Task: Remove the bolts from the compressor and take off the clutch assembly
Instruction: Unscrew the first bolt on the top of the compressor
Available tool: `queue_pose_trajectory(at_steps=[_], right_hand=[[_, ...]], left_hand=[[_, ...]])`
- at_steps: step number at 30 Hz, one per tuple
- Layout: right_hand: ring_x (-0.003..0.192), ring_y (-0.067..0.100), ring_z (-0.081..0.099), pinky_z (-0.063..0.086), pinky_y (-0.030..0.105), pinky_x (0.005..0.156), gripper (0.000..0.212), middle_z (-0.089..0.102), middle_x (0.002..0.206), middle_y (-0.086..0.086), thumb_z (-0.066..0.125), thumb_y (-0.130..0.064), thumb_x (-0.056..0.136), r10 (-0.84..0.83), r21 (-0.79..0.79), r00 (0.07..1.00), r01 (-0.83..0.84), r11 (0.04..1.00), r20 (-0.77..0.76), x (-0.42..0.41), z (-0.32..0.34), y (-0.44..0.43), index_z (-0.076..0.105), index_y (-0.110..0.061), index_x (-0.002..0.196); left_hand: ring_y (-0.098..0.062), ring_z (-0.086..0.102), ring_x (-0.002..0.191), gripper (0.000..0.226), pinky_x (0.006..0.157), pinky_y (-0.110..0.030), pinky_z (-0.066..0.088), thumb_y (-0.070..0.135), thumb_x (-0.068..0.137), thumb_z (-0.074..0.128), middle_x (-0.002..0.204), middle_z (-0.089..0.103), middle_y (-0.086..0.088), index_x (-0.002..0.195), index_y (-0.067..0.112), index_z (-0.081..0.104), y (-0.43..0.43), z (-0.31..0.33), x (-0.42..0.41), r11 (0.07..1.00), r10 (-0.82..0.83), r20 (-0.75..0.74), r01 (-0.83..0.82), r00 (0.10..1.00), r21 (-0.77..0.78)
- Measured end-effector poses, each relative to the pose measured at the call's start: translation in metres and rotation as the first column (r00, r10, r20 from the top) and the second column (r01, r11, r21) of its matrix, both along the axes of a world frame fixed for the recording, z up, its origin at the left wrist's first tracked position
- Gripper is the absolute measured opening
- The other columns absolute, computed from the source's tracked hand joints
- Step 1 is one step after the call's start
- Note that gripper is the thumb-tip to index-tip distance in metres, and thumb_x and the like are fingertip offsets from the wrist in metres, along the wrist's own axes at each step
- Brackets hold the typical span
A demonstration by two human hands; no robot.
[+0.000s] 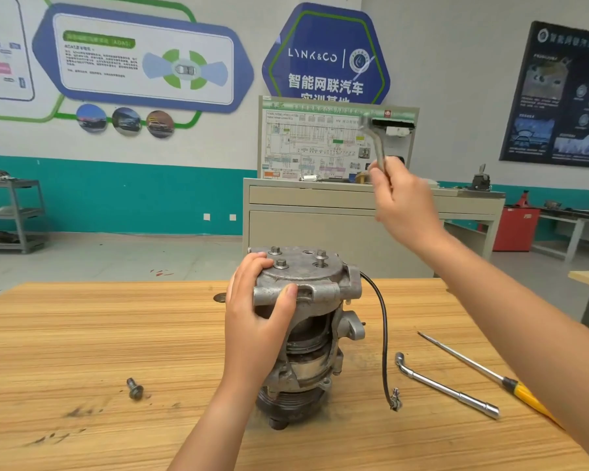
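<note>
A grey metal compressor (320, 321) stands upright on the wooden table (82, 334), its pulley and clutch end down. My left hand (259, 314) grips the left side of its top cover. Several bolts (281, 264) stick up from that cover, one of them raised higher on the right. My right hand (402, 205) is lifted well above and to the right of the compressor and holds an L-shaped socket wrench (374, 141), its head pointing up. One loose bolt (135, 388) lies on the table to the left.
A second L-shaped socket wrench (446, 385) and a yellow-handled screwdriver (473, 365) lie on the table at the right. The compressor's black cable (384, 334) curls down to a connector. A beige cabinet (320, 215) with a wiring board stands behind the table.
</note>
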State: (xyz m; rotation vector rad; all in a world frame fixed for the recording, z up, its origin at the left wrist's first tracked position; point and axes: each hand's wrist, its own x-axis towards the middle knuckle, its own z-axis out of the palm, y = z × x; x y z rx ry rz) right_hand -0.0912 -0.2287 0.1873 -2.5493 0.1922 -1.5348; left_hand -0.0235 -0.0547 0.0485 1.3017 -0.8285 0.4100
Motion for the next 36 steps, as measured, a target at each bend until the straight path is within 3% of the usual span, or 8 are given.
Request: queue_pose_trajectory(at_steps=[5, 11, 18, 22, 26, 30, 33, 36], right_hand=[[0.07, 0.027, 0.057, 0.044, 0.034, 0.06, 0.031, 0.048, 0.066, 0.0, 0.031, -0.032, 0.099, -0.372, -0.422, 0.809, 0.172, 0.89, -0.454, -0.059, -0.014, 0.03, 0.05, -0.022, 0.121], [0.067, 0.025, 0.046, 0.032, 0.03, 0.053, 0.021, 0.041, 0.066, -0.002, 0.037, -0.02, 0.097, -0.518, -0.558, 0.685, 0.194, 0.807, -0.512, -0.06, -0.016, 0.054, 0.054, -0.02, 0.109], [0.065, 0.025, 0.041, 0.037, 0.031, 0.057, 0.017, 0.029, 0.059, 0.0, 0.049, -0.001, 0.085, -0.638, -0.678, 0.551, 0.167, 0.716, -0.538, -0.053, -0.012, 0.092, 0.042, -0.015, 0.082], [0.053, 0.023, 0.041, 0.036, 0.029, 0.046, 0.013, 0.031, 0.057, 0.0, 0.049, -0.006, 0.088, -0.649, -0.702, 0.601, 0.194, 0.685, -0.466, -0.055, -0.015, 0.083, 0.041, -0.015, 0.083], [0.029, 0.022, 0.041, 0.014, 0.017, 0.033, 0.015, 0.045, 0.042, 0.003, 0.071, -0.011, 0.071, -0.496, -0.62, 0.835, 0.262, 0.739, -0.238, -0.066, -0.038, 0.046, 0.058, -0.007, 0.064], [0.059, 0.027, 0.063, 0.051, 0.034, 0.048, 0.021, 0.067, 0.068, 0.011, 0.061, -0.014, 0.084, -0.312, -0.535, 0.931, 0.169, 0.828, -0.188, -0.033, -0.05, 0.004, 0.069, 0.0, 0.097], [0.106, 0.026, 0.058, 0.047, 0.038, 0.085, 0.03, 0.063, 0.116, 0.009, 0.044, -0.019, 0.097, -0.272, -0.497, 0.902, 0.076, 0.865, -0.335, 0.021, -0.038, -0.003, 0.057, -0.007, 0.122], [0.121, 0.021, 0.049, 0.042, 0.036, 0.094, 0.035, 0.052, 0.135, 0.001, 0.04, -0.017, 0.099, -0.108, -0.482, 0.866, -0.165, 0.86, -0.489, 0.061, -0.025, 0.007, 0.05, -0.016, 0.132]], left_hand=[[0.018, 0.036, 0.119, 0.035, 0.092, 0.002, 0.024, 0.053, 0.071, 0.049, 0.12, 0.046, 0.034, 0.103, 0.04, 0.051, 0.0, 0.001, -0.002, 1.0, 0.004, -0.006, -0.004, 1.0, -0.006], [0.015, 0.036, 0.12, 0.035, 0.095, -0.001, 0.026, 0.054, 0.07, 0.048, 0.12, 0.045, 0.034, 0.102, 0.041, 0.05, 0.0, 0.002, -0.002, 1.0, 0.001, -0.013, -0.001, 1.0, -0.002], [0.014, 0.037, 0.12, 0.034, 0.096, -0.001, 0.027, 0.054, 0.071, 0.048, 0.121, 0.045, 0.032, 0.102, 0.041, 0.05, -0.001, 0.002, -0.002, 1.0, 0.004, -0.009, -0.004, 1.0, -0.012], [0.014, 0.037, 0.12, 0.036, 0.096, -0.002, 0.027, 0.055, 0.07, 0.048, 0.121, 0.045, 0.031, 0.102, 0.04, 0.05, 0.001, 0.004, -0.004, 1.0, 0.005, -0.011, -0.005, 1.0, -0.007], [0.012, 0.036, 0.123, 0.036, 0.1, -0.011, 0.028, 0.055, 0.07, 0.048, 0.121, 0.043, 0.038, 0.103, 0.041, 0.05, 0.001, 0.003, -0.003, 1.0, 0.016, 0.007, -0.016, 1.0, 0.008], [0.018, 0.034, 0.12, 0.038, 0.095, -0.001, 0.025, 0.056, 0.069, 0.048, 0.115, 0.04, 0.05, 0.103, 0.041, 0.05, 0.0, 0.002, 0.0, 1.0, 0.013, -0.002, -0.012, 1.0, 0.008], [0.017, 0.036, 0.12, 0.039, 0.092, 0.001, 0.025, 0.053, 0.069, 0.05, 0.116, 0.042, 0.047, 0.103, 0.036, 0.053, -0.002, 0.001, 0.003, 1.0, 0.02, 0.007, -0.02, 1.0, -0.021], [0.015, 0.037, 0.121, 0.038, 0.091, 0.002, 0.024, 0.051, 0.069, 0.051, 0.118, 0.044, 0.044, 0.103, 0.035, 0.054, -0.002, 0.0, 0.004, 0.999, 0.03, 0.02, -0.029, 0.999, -0.036]])
